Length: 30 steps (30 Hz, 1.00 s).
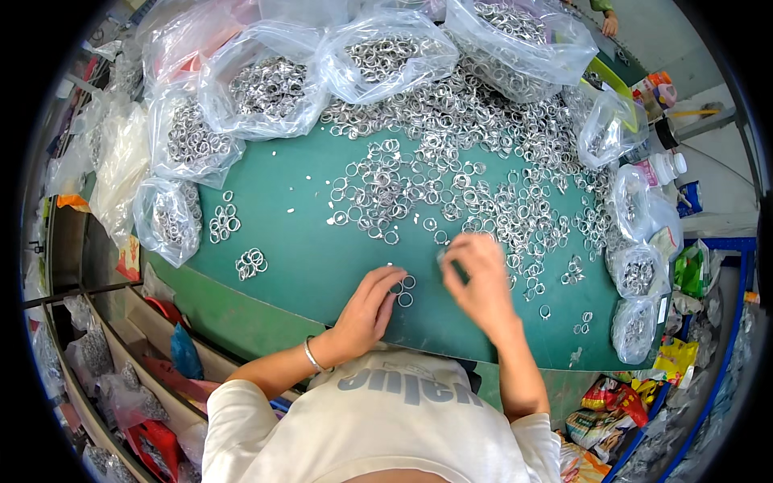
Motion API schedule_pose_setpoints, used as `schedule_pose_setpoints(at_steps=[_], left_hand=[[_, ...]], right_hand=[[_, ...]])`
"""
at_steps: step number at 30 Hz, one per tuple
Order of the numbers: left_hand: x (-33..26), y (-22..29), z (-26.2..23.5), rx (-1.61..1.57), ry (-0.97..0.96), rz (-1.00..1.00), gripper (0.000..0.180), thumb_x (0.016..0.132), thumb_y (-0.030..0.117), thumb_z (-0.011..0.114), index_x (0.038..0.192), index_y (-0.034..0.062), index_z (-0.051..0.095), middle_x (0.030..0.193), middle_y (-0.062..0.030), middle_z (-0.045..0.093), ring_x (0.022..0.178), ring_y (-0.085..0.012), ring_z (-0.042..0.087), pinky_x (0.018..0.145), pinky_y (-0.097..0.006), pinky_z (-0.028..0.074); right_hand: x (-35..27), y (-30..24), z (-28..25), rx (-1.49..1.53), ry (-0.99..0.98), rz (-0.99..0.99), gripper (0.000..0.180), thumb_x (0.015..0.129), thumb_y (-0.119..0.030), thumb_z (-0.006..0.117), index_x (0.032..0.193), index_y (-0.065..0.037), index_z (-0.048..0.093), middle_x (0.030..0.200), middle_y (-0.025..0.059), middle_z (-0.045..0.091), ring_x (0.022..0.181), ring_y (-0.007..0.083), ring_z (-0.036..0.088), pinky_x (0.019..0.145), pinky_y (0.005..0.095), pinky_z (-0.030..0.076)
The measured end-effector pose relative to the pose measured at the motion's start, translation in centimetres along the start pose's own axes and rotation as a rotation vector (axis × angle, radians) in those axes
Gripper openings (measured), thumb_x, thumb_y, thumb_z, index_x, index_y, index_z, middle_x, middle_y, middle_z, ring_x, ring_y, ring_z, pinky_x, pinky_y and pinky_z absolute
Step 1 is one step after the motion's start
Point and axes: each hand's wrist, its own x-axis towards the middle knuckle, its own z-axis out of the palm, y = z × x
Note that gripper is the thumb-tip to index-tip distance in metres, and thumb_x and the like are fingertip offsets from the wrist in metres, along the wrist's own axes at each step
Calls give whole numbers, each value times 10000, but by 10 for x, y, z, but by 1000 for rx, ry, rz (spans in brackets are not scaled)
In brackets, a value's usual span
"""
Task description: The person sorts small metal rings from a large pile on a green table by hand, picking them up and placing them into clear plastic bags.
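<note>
Nearest us is the person's white shirt (386, 439), hiding part of the near edge of the green table (314, 233). Beyond the hands, a loose spread of silvery rings (386, 189) thickens into a heap at the far side. We see 2 small clusters (251, 263) apart on the left, and a few rings (405, 300) just beside the left hand (362, 314).

That hand rests on the table, fingers together and slightly bent; we cannot tell whether it grips anything. The right hand (477, 278) is near the spread, fingers curled toward the thumb; blur keeps us from telling what it holds.

Clear plastic bags (262, 121) full of rings line the far side, with more bags (165, 217) on the left and smaller bags (634, 326) on the right. A yellow-green basin (626, 90) stands far right, partly hidden behind a bag, near a white bottle (667, 167).

Another person's hand (609, 25) is cut off at the far edge. We cannot make out the contents of many shelf bags (88, 350) at left.
</note>
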Motion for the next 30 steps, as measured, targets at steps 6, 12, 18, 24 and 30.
schedule_pose_setpoints(at_steps=[6,12,18,24,30], left_hand=[[11,4,-1,155,-175,62,491,797,-42,594,1269,-5,464,1290,-170,464,1241,-364,411,1033,-441,355],[6,1,6,312,-412,181,411,798,-21,583,1205,-1,530,1327,-161,447,1314,-354,338,1086,-511,286],[3,-4,-2,186,-428,181,370,790,-56,553,1155,5,565,1310,-165,462,1297,-355,368,1091,-511,284],[44,-4,-10,177,-264,179,343,810,-32,568,1150,14,564,1233,-163,516,1188,-348,466,1006,-467,381],[154,-28,19,325,-32,218,312,820,27,600,1131,23,572,1109,-132,561,1041,-307,513,887,-414,400]], right_hand=[[3,2,14,108,-194,17,105,755,-93,672,834,-47,621,928,68,572,913,259,519,798,382,378],[54,55,21,-411,231,220,108,756,-110,684,819,-37,637,849,85,576,890,263,513,812,390,356],[48,55,22,-505,126,138,105,739,-70,676,824,-35,627,835,89,575,872,260,512,818,401,341],[42,57,20,-378,112,194,93,745,-58,669,827,-41,630,871,87,598,887,258,515,827,407,334],[35,52,8,-382,216,134,90,777,-40,637,860,-52,672,866,76,599,883,257,517,812,389,351]])
